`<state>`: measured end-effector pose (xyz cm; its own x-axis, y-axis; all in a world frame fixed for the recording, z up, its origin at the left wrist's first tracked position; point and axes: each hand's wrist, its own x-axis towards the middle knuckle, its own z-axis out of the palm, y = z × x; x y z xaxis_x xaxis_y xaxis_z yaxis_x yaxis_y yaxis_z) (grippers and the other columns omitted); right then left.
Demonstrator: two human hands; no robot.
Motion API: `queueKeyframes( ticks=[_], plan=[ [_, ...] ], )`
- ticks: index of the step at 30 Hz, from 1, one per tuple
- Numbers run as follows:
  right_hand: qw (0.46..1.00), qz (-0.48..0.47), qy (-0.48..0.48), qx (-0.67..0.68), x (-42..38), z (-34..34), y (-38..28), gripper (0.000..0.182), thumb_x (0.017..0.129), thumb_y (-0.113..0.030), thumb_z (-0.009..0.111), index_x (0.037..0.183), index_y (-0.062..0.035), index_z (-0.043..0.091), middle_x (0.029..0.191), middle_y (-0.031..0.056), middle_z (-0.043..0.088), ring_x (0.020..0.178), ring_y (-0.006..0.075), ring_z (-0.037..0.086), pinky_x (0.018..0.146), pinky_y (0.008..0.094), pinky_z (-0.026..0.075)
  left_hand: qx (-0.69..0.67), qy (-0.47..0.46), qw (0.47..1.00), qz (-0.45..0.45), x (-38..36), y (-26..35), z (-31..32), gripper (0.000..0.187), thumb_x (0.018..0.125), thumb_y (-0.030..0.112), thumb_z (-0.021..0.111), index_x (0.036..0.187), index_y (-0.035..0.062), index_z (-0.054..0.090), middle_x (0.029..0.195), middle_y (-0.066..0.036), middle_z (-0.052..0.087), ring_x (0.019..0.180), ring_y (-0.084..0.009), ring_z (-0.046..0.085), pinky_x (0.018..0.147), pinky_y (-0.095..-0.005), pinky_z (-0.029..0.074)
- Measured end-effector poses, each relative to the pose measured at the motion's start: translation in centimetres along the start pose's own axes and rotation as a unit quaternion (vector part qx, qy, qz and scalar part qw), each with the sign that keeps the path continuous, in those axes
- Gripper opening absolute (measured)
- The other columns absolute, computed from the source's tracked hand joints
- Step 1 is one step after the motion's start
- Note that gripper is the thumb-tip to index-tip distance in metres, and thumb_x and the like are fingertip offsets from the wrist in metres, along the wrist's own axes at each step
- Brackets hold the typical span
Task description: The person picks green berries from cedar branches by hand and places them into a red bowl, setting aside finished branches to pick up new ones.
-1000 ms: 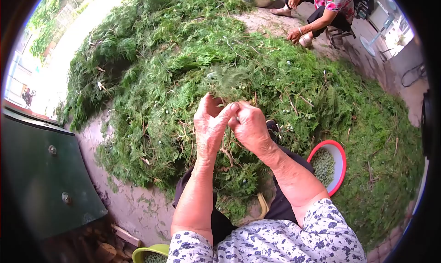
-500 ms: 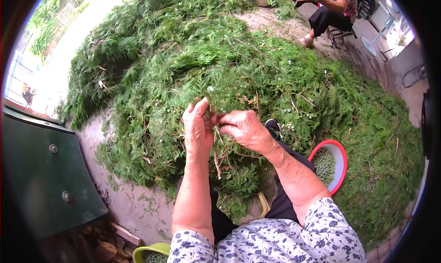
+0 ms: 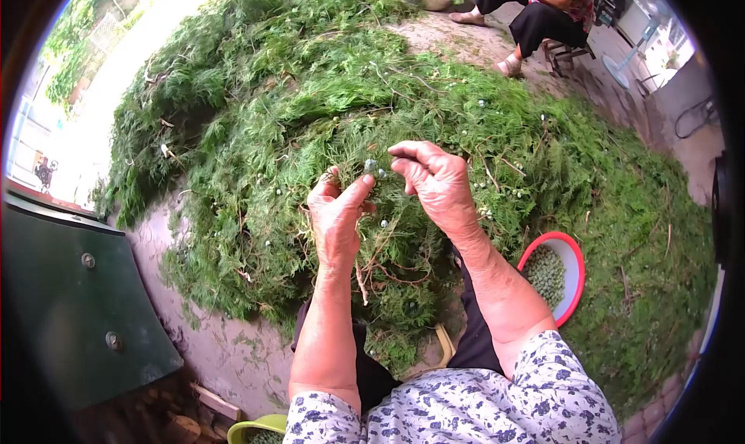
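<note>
No text, label, brand, number or sign can be read anywhere, from twelve o'clock all the way round.

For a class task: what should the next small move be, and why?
Probably bring the right hand in to pinch the pale berry: it shows just above the thumb tip of the left hand, and the right hand is near, not touching it.
</note>
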<state>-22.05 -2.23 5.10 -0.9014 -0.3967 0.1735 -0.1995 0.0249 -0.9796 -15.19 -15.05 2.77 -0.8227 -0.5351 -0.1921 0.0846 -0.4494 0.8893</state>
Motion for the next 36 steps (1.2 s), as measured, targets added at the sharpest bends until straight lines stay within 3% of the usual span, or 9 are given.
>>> queueKeyframes(
  ticks=[2, 7, 12, 14, 16, 18, 23, 26, 36],
  plan=[
    [0.998, 0.041, -0.031, 0.021, 0.0, -0.1, 0.2, 0.023, 0.079, -0.007, 0.067, 0.101, -0.0033, 0.063, 0.079, 0.0022, 0.062, 0.057, 0.0044, 0.051, 0.051, 0.0199, 0.044, 0.012, -0.019, 1.0, -0.002, 0.0, -0.1, -0.1, 0.026, 0.076, 0.005, 0.069, 0.098, 0.0043, 0.056, 0.079, -0.002, 0.062, 0.066, -0.009, 0.058, 0.048, -0.0231, 0.047],
    [0.998, 0.001, -0.056, -0.028, -0.1, 0.3, 1.4, 0.032, 0.072, -0.006, 0.07, 0.103, -0.005, 0.061, 0.079, 0.0029, 0.063, 0.061, 0.0056, 0.051, 0.058, 0.0221, 0.045, 0.006, -0.015, 1.0, -0.012, -0.1, -0.5, -0.3, 0.028, 0.077, 0.006, 0.069, 0.101, 0.0056, 0.055, 0.075, 0.0, 0.06, 0.052, -0.0037, 0.047, 0.041, -0.0199, 0.036],
    [0.998, -0.009, -0.051, -0.047, -0.3, 0.5, 0.9, 0.035, 0.069, -0.006, 0.072, 0.102, -0.0057, 0.06, 0.076, 0.0029, 0.061, 0.06, 0.0064, 0.051, 0.057, 0.0221, 0.045, -0.016, 0.003, 1.0, -0.017, -0.2, -0.3, 0.0, 0.029, 0.074, 0.0, 0.071, 0.098, 0.0057, 0.056, 0.077, -0.001, 0.062, 0.054, -0.0042, 0.051, 0.043, -0.0183, 0.034],
    [0.995, -0.006, -0.072, -0.061, -0.3, 0.3, 0.6, 0.035, 0.069, -0.004, 0.071, 0.101, -0.0047, 0.059, 0.076, 0.003, 0.061, 0.063, 0.0072, 0.054, 0.057, 0.0242, 0.047, -0.016, -0.005, 1.0, 0.003, -0.1, -0.5, -0.2, 0.027, 0.073, -0.002, 0.071, 0.096, 0.005, 0.057, 0.079, -0.003, 0.064, 0.056, -0.0065, 0.053, 0.045, -0.0205, 0.036],
    [0.994, 0.013, -0.083, -0.071, -0.5, 0.3, 0.3, 0.038, 0.07, -0.004, 0.072, 0.105, -0.0054, 0.058, 0.079, 0.001, 0.061, 0.065, 0.006, 0.053, 0.06, 0.0216, 0.046, -0.035, -0.002, 0.999, -0.008, 0.0, -0.5, -0.1, 0.026, 0.071, -0.007, 0.069, 0.093, 0.0035, 0.059, 0.082, -0.007, 0.065, 0.067, -0.0128, 0.061, 0.062, -0.0252, 0.049],
    [0.994, -0.022, -0.075, -0.078, -0.5, 0.5, 0.6, 0.038, 0.07, -0.003, 0.071, 0.105, -0.005, 0.058, 0.079, 0.0024, 0.061, 0.066, 0.0083, 0.055, 0.062, 0.0234, 0.047, -0.036, 0.002, 0.999, -0.031, 0.2, -0.7, -0.5, 0.025, 0.071, -0.008, 0.068, 0.091, 0.0032, 0.059, 0.083, -0.008, 0.065, 0.07, -0.0141, 0.062, 0.068, -0.0265, 0.05],
    [0.987, -0.092, -0.025, -0.13, -0.7, 0.9, 1.2, 0.039, 0.068, -0.003, 0.072, 0.105, -0.006, 0.058, 0.078, 0.0022, 0.059, 0.063, 0.0079, 0.054, 0.058, 0.0238, 0.046, 0.007, 0.0, 1.0, -0.024, 0.1, -0.1, -0.4, 0.022, 0.071, -0.007, 0.068, 0.089, 0.0033, 0.06, 0.079, -0.004, 0.064, 0.066, -0.01, 0.06, 0.06, -0.0217, 0.048],
    [0.992, -0.009, -0.043, -0.115, -0.9, 1.0, 0.6, 0.043, 0.069, -0.003, 0.073, 0.108, -0.0063, 0.057, 0.073, 0.0009, 0.057, 0.059, 0.0057, 0.05, 0.054, 0.0218, 0.043, -0.01, 0.015, 1.0, 0.007, -0.2, 0.1, 0.4, 0.022, 0.071, -0.007, 0.068, 0.09, 0.0022, 0.061, 0.08, -0.004, 0.064, 0.065, -0.0096, 0.059, 0.058, -0.0212, 0.046],
    [0.991, 0.065, -0.074, 0.085, -0.7, 1.1, 0.9, 0.038, 0.072, 0.004, 0.066, 0.107, -0.0033, 0.054, 0.075, -0.0009, 0.057, 0.062, 0.0031, 0.05, 0.053, 0.0186, 0.043, -0.086, 0.031, 0.996, -0.003, -0.1, -0.1, 0.0, 0.03, 0.068, -0.012, 0.067, 0.093, 0.0016, 0.056, 0.083, -0.007, 0.062, 0.07, -0.0149, 0.061, 0.063, -0.0253, 0.05]
  ],
)
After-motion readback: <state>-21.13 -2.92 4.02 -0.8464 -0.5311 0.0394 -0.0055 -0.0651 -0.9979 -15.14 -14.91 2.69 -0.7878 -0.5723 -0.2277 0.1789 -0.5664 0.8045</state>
